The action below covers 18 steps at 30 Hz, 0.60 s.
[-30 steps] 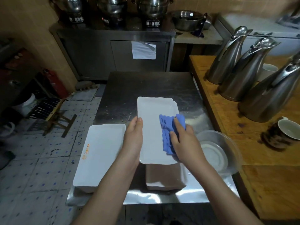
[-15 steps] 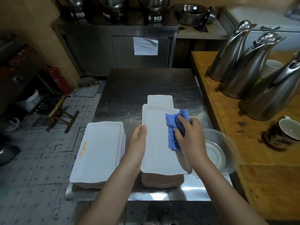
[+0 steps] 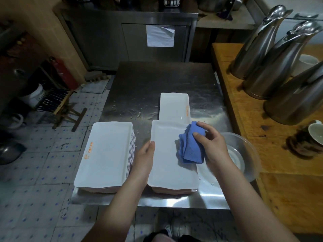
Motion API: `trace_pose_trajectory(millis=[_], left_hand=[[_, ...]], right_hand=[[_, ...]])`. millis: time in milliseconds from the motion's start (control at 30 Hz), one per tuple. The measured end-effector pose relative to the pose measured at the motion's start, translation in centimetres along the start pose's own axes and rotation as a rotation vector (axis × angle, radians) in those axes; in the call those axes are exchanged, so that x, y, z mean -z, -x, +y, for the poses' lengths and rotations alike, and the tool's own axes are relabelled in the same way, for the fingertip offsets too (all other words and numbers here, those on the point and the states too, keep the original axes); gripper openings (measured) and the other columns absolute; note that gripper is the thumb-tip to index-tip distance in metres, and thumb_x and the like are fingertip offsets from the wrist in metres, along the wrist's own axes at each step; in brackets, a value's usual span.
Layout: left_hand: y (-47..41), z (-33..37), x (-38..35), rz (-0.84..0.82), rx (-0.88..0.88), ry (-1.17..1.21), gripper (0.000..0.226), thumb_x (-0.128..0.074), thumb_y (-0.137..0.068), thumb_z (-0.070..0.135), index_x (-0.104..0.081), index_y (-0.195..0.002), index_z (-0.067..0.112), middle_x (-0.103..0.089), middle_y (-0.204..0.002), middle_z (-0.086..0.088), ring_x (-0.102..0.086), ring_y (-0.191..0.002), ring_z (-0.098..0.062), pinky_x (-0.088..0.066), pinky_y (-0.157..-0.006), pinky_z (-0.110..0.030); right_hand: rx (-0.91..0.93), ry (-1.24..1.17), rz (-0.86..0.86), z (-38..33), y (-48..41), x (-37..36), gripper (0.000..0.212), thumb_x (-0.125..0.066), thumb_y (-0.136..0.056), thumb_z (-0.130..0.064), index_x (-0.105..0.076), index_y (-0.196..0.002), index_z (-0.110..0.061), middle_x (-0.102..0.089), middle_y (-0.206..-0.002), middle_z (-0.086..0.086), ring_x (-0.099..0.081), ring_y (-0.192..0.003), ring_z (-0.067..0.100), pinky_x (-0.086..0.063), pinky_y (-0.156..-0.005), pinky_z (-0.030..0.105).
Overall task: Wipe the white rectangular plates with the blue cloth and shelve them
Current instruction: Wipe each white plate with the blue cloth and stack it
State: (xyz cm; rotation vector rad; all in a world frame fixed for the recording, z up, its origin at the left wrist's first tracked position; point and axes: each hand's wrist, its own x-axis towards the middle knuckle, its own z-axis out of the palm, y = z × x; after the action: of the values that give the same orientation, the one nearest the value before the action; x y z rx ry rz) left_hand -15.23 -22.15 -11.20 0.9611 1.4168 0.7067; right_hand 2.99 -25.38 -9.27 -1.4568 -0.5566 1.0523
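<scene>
Head view: both bare forearms reach in from the bottom edge over the steel table (image 3: 157, 79). The left hand (image 3: 145, 158) lies along the left edge of a plate (image 3: 166, 165), thumb on the rim and pointing away from the person. Its fingers go out of sight beneath the edge, so it grips the plate there. The right hand (image 3: 212, 144) comes in at a slant from the right, wrist raised, and clasps the bunched cloth (image 3: 191, 148) between thumb and curled fingers. It holds the cloth down on the plate's right half, near the far right corner.

The plate is white, rectangular and glossy, with a shallow raised rim. It sits at the table's front edge, near the middle, with a brownish underside showing below its near end. A stack (image 3: 106, 154) of like plates stands at the front left corner, the top one printed in orange on its left side. A far plate (image 3: 174, 106) lies just behind the gripped one, toward the table's middle, with orange print on its right rim. A clear bowl (image 3: 244, 154) sits at the table's right edge, just beside the right hand.
</scene>
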Motion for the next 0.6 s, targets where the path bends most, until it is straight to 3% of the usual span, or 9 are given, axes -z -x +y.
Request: trace_pose_trajectory(millis=[67,133,267,400,467,600], left_hand=[[-0.2,-0.8,0.0,0.014,-0.011,-0.024,0.024,-0.044,-0.098,0.031,-0.060,-0.082,0.040,-0.064,-0.064,0.033,-0.062,-0.061,0.013,-0.046,-0.049,-0.010],[-0.4,-1.7,0.1,0.037,-0.028,-0.072,0.020,-0.045,-0.097,0.031,-0.063,-0.088,0.038,-0.066,-0.066,0.029,-0.063,-0.066,0.008,-0.048,-0.057,-0.015],[-1.1,-2.7,0.2,0.040,-0.054,-0.150,0.016,-0.049,-0.095,0.031,-0.064,-0.091,0.036,-0.068,-0.075,0.023,-0.065,-0.077,-0.002,-0.051,-0.073,-0.026],[-1.3,-2.7,-0.2,0.065,-0.156,-0.244,0.019,-0.052,-0.093,0.022,-0.068,-0.101,0.029,-0.065,-0.061,0.023,-0.059,-0.054,0.012,-0.042,-0.046,-0.006],[-1.4,-3.1,-0.5,0.117,-0.226,-0.355,0.021,-0.052,-0.093,0.020,-0.068,-0.105,0.025,-0.063,-0.065,0.020,-0.057,-0.055,0.011,-0.037,-0.044,-0.005],[-2.3,-4.5,-1.0,0.231,-0.296,-0.616,0.022,-0.054,-0.091,0.029,-0.068,-0.107,0.021,-0.048,-0.093,-0.001,-0.047,-0.071,-0.012,-0.035,-0.065,-0.021]], right_hand=[[-0.033,-0.044,0.019,0.2,0.2,0.2,0.027,-0.064,-0.086,-0.005,-0.068,-0.097,-0.030,-0.064,-0.100,-0.009,-0.067,-0.072,0.005,-0.051,-0.055,0.019],[-0.049,-0.038,0.040,0.5,0.3,0.4,0.027,-0.062,-0.087,-0.004,-0.068,-0.096,-0.029,-0.064,-0.096,-0.009,-0.065,-0.061,0.000,-0.048,-0.049,0.016],[-0.107,-0.069,0.068,0.9,0.5,0.8,0.024,-0.062,-0.087,-0.005,-0.068,-0.096,-0.026,-0.062,-0.093,-0.011,-0.064,-0.058,-0.002,-0.048,-0.046,0.016],[-0.144,-0.084,0.072,1.1,0.7,1.0,0.022,-0.062,-0.087,-0.006,-0.068,-0.098,-0.024,-0.062,-0.093,-0.011,-0.065,-0.060,0.003,-0.048,-0.047,0.017],[-0.148,-0.093,0.068,1.2,0.7,0.9,0.022,-0.062,-0.087,-0.005,-0.068,-0.098,-0.024,-0.062,-0.094,-0.010,-0.065,-0.063,0.004,-0.048,-0.048,0.017],[-0.131,-0.113,0.044,1.3,0.7,0.8,0.023,-0.061,-0.087,-0.002,-0.068,-0.097,-0.022,-0.064,-0.095,-0.007,-0.066,-0.061,0.000,-0.050,-0.050,0.018]])
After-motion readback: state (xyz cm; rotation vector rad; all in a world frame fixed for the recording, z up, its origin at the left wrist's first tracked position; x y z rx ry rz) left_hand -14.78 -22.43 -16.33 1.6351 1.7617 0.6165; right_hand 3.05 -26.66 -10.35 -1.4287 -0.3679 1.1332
